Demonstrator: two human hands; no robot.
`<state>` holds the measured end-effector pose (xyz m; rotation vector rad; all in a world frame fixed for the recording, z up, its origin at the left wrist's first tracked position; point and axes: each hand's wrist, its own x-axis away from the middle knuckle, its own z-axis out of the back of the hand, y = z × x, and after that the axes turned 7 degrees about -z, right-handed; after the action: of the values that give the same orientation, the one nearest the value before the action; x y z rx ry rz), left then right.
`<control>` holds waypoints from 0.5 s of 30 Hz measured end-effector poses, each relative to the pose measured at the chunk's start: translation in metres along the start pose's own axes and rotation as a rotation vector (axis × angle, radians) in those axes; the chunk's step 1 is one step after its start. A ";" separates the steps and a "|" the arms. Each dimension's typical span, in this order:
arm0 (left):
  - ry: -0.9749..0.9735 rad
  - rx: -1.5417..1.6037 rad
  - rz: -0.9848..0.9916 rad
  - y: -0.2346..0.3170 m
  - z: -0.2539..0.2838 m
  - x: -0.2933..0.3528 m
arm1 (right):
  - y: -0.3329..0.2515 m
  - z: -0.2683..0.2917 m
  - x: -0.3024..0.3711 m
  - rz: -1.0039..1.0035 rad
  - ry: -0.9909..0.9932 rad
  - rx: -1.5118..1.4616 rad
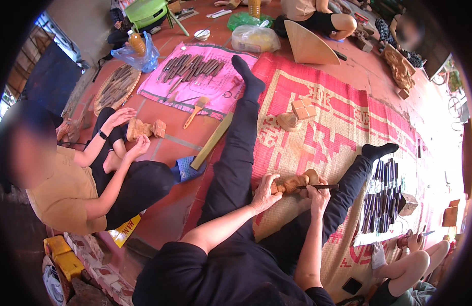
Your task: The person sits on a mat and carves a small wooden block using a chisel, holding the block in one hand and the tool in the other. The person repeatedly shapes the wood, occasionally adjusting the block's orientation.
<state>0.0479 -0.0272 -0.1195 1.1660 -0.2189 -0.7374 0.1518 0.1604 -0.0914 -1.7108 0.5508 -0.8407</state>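
Between my outstretched legs, my left hand [264,194] grips one end of a small carved wooden figure [297,181], light brown with rounded forms. My right hand [316,198] is closed around a slim dark-handled carving chisel [328,186]. Its tip end points left at the figure and seems to touch it; the exact contact is too small to make out. Farther off on the red and cream woven mat [343,117] stands another carved wooden piece [289,121], with a square-topped wooden block [303,109] beside it.
Dark chisels [381,199] lie in rows beyond my right foot, near a wooden block [407,204]. More tools [190,68] and a brush [197,109] rest on a pink cloth [226,56]. At left, a co-worker sits by another carving [139,130]. A conical hat [308,47] stands ahead.
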 end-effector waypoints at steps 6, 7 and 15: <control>0.007 -0.002 0.025 -0.004 -0.003 0.005 | 0.002 -0.004 0.006 0.025 -0.057 0.030; 0.008 0.001 0.026 -0.003 -0.004 0.006 | 0.004 0.003 0.003 -0.010 -0.052 0.032; 0.024 -0.008 -0.003 -0.005 0.000 -0.005 | 0.003 -0.007 -0.005 0.096 -0.056 0.094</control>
<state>0.0419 -0.0249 -0.1233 1.1669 -0.1937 -0.7262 0.1432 0.1590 -0.0948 -1.6050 0.5432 -0.7367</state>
